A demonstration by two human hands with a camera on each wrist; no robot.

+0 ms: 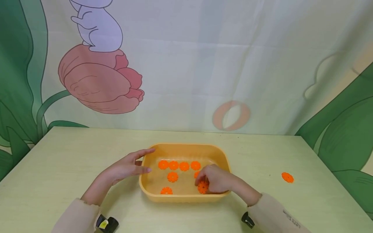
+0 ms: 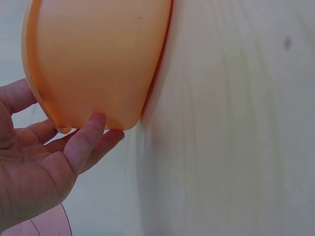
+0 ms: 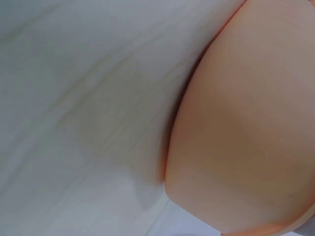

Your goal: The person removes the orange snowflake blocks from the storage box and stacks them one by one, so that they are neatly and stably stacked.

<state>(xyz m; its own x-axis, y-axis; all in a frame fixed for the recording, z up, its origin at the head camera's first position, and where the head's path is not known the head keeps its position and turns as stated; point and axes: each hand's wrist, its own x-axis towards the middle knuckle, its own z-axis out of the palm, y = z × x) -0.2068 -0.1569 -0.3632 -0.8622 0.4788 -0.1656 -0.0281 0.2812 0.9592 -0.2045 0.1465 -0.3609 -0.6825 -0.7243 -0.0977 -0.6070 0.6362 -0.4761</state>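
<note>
A yellow plastic basin (image 1: 186, 198) stands on the table. My left hand (image 1: 126, 166) holds its left end, with thumb and forefinger over the rim in the head view. In the left wrist view, the left hand's other fingers lie against the outside of the basin wall (image 2: 98, 64). My right hand (image 1: 217, 178) reaches into the basin's right side and pinches an orange notched disc (image 1: 203, 187). Several more such discs lie on the basin floor, four across the back (image 1: 184, 166). The right wrist view shows only the basin's outside (image 3: 241, 113), with the right hand out of sight.
One orange disc (image 1: 288, 177) lies apart on the table (image 1: 262, 155), right of the basin. Behind the table's far edge hangs a printed curtain (image 1: 180, 81) with a flower and an animal figure. Both sleeves have dark wrist devices (image 1: 107, 224) near the front.
</note>
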